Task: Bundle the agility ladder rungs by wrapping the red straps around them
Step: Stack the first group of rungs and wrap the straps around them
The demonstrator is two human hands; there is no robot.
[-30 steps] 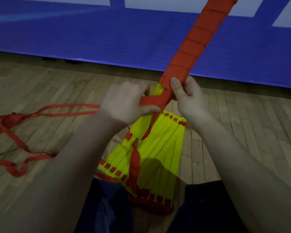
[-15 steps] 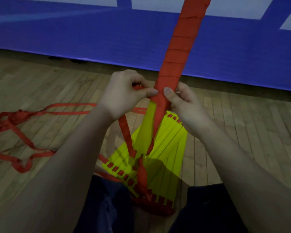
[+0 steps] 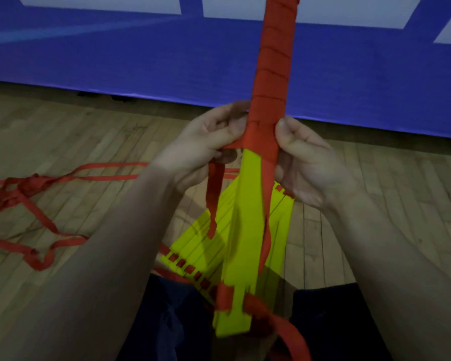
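Observation:
A stack of yellow ladder rungs (image 3: 241,230) stands nearly upright between my knees. Its upper part is wound in red strap (image 3: 271,74) up to the top of the frame. My left hand (image 3: 206,142) pinches the strap at the lowest turn, and a loose strap length (image 3: 212,199) hangs down from it. My right hand (image 3: 305,162) grips the right side of the bundle at the same height, thumb against the wrap. More yellow rungs (image 3: 201,246) lie fanned out flat on the floor behind the stack.
Loose red strap (image 3: 31,191) trails in loops over the wooden floor (image 3: 89,142) to the left. A blue padded wall (image 3: 115,53) runs along the back. My dark-trousered legs (image 3: 172,321) frame the bundle's lower end.
The bundle has swung from leaning right to nearly upright. My left hand has brought the strap round to the front left, and another turn sits lower on the rungs.

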